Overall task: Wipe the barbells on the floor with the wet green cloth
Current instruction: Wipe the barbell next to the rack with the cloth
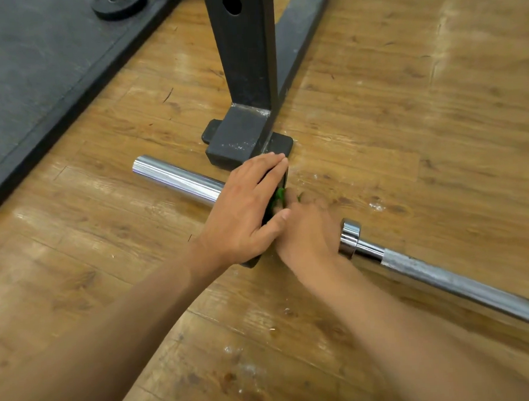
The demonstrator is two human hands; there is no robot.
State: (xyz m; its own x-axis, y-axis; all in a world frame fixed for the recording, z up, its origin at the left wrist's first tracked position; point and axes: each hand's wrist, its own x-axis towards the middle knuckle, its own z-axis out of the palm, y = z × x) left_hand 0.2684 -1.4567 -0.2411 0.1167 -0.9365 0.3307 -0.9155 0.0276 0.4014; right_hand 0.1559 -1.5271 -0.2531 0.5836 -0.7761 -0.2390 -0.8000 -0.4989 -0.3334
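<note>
A chrome barbell (451, 278) lies on the wooden floor, its sleeve end (176, 179) pointing left. A thin black plate (273, 196) stands edge-on on the sleeve. My left hand (245, 213) lies flat against the plate's left face, fingers straight, thumb at its rim. My right hand (307, 231), blurred, grips the green cloth (280, 196) around the bar between the plate and the chrome collar (349, 238). Only a small green bit of the cloth shows; the rest is hidden under my hands.
A black steel rack upright (246, 48) with its foot (241, 137) stands just behind the hands. Its floor beam (303, 29) runs to the back. A dark rubber mat (35, 59) with a small black plate (119, 4) lies at the upper left.
</note>
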